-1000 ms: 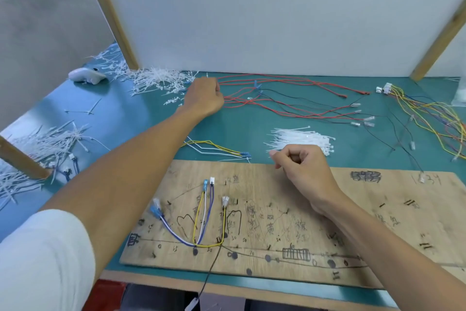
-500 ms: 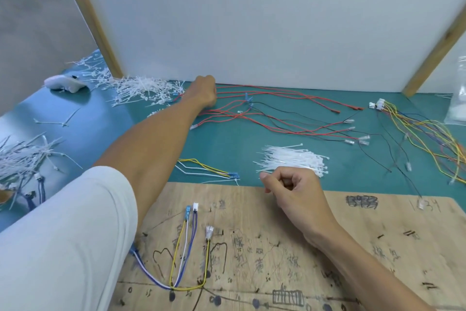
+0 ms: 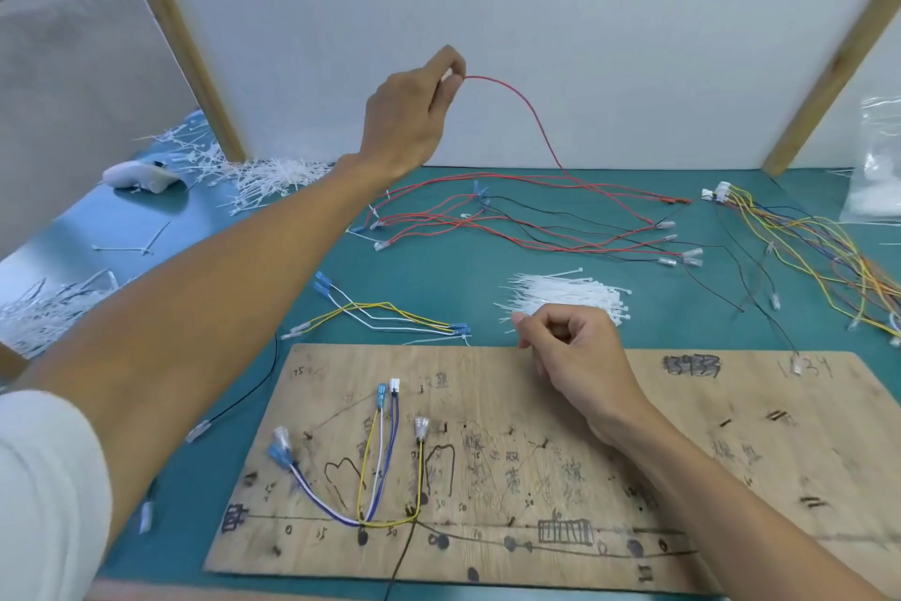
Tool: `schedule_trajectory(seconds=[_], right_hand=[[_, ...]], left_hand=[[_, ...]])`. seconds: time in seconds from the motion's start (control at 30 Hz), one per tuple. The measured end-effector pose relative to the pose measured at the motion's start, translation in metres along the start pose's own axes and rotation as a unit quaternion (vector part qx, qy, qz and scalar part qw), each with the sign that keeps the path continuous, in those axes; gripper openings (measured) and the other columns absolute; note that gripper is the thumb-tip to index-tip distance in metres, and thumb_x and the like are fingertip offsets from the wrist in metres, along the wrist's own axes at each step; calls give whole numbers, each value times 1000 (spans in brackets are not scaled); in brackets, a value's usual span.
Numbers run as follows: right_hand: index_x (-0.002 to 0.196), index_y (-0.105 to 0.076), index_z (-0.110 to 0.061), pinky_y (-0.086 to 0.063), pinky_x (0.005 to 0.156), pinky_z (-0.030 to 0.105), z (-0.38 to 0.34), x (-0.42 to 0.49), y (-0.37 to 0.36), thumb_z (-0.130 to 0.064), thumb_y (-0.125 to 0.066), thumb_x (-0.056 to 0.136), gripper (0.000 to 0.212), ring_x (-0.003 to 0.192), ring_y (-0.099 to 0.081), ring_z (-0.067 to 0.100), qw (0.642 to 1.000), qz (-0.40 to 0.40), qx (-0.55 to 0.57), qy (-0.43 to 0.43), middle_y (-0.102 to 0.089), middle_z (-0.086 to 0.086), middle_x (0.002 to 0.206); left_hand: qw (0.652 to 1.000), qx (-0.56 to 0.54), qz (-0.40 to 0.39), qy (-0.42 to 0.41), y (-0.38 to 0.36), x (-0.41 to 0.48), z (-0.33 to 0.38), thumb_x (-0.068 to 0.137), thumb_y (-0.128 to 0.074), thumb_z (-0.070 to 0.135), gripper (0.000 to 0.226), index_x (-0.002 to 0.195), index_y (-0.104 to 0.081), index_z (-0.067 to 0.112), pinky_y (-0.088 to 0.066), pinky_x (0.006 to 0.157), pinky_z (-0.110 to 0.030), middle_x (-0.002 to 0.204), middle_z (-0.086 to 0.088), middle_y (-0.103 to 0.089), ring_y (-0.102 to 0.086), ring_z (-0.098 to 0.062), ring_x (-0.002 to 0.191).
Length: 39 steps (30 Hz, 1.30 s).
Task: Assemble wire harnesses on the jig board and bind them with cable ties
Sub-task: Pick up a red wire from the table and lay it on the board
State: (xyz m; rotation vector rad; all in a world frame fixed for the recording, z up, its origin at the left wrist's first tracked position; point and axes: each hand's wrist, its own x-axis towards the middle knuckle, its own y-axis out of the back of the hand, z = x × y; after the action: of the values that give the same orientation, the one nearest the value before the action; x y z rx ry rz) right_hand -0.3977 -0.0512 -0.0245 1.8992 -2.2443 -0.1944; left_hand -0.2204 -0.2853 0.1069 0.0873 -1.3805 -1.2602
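Note:
My left hand (image 3: 412, 118) is raised above the table's far side, pinching one end of a red wire (image 3: 524, 108) that arcs down to a pile of red and black wires (image 3: 526, 222). My right hand (image 3: 573, 356) rests as a loose fist on the top edge of the wooden jig board (image 3: 634, 469); whether it holds anything is hidden. Yellow, white and blue wires (image 3: 375, 464) with terminals are routed on the board's left part. A bundle of white cable ties (image 3: 565, 296) lies just beyond my right hand.
Loose yellow and white wires (image 3: 385, 315) lie left of the ties. A multicoloured harness (image 3: 819, 249) lies at the right, beside a clear plastic bag (image 3: 877, 161). Cut tie scraps (image 3: 263, 176) are heaped at the back left near a white tool (image 3: 139, 175). A white panel stands behind.
My left hand has lifted off the wire pile, pulling one red wire up with it. My right hand has stayed on the board's top edge.

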Motion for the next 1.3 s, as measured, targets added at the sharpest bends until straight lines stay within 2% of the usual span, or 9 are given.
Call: schedule_trajectory(seconds=[0.2,0.33,0.43,0.53,0.73,0.87,1.07,1.17,1.3], right_hand=[[87,-76,-11,-39,43,23,-15,-1,3,-41,-64,103,36,47,-52,21,995,-3,96,-42,-64,11,65],[139,-59,-23,-60,69,37,-38,16,22,-59,-58,101,53,85,-71,29,960,-56,259,-86,-76,9,123],[146,-47,-28,-59,84,41,-59,41,47,-63,-60,98,60,106,-72,33,913,-72,395,-70,-69,2,140],[138,-48,-22,-57,78,37,-74,69,63,-49,-65,100,49,101,-71,32,880,-12,469,-81,-70,0,137],[118,-56,-16,-41,50,22,-94,119,74,-17,-55,108,10,62,-51,14,885,66,445,-120,-72,-2,107],[114,-58,-21,-39,53,22,-110,135,83,-15,-45,112,15,60,-45,15,853,135,499,-76,-55,0,78],[109,-58,-19,-47,59,25,-137,88,84,-17,-52,110,7,64,-53,17,808,114,576,52,-64,2,80],[117,-58,-21,-52,71,26,-139,22,83,-23,-58,108,9,81,-62,18,839,106,526,91,-73,2,104],[128,-67,-18,-62,73,32,-120,-90,65,-36,-71,99,35,94,-74,23,959,128,253,26,-76,5,123]], left_hand=[[992,-108,45,-42,43,-34,54,110,-45,35,27,110,-61,13,-39,58,-36,58,11,-41,-34,-12,53],[979,-190,52,-53,80,-64,79,110,-51,24,24,104,-61,3,-31,57,-24,59,4,-32,-26,-15,56],[976,-205,38,-55,100,-90,84,110,-52,22,22,103,-60,4,-28,56,-18,61,-3,-35,-26,-16,57],[979,-201,13,-39,113,-119,81,110,-53,22,20,103,-60,5,-29,55,-25,63,-8,-38,-28,-21,58],[977,-207,-50,3,128,-159,64,109,-55,29,14,106,-60,16,-49,59,-46,72,-22,-58,-52,-39,60],[974,-195,-102,56,138,-174,44,105,-64,27,12,100,-67,17,-47,60,-27,70,-8,-63,-52,-18,58],[966,-136,-184,118,157,-196,13,105,-62,26,16,90,-68,25,-52,70,-32,76,-2,-69,-64,-18,69],[970,-159,-119,140,168,-207,7,107,-57,33,17,92,-61,26,-40,57,-17,64,3,-57,-49,-8,57],[972,-176,-100,118,179,-227,13,108,-55,39,18,98,-60,25,-44,61,-39,73,-19,-57,-51,-38,65]])
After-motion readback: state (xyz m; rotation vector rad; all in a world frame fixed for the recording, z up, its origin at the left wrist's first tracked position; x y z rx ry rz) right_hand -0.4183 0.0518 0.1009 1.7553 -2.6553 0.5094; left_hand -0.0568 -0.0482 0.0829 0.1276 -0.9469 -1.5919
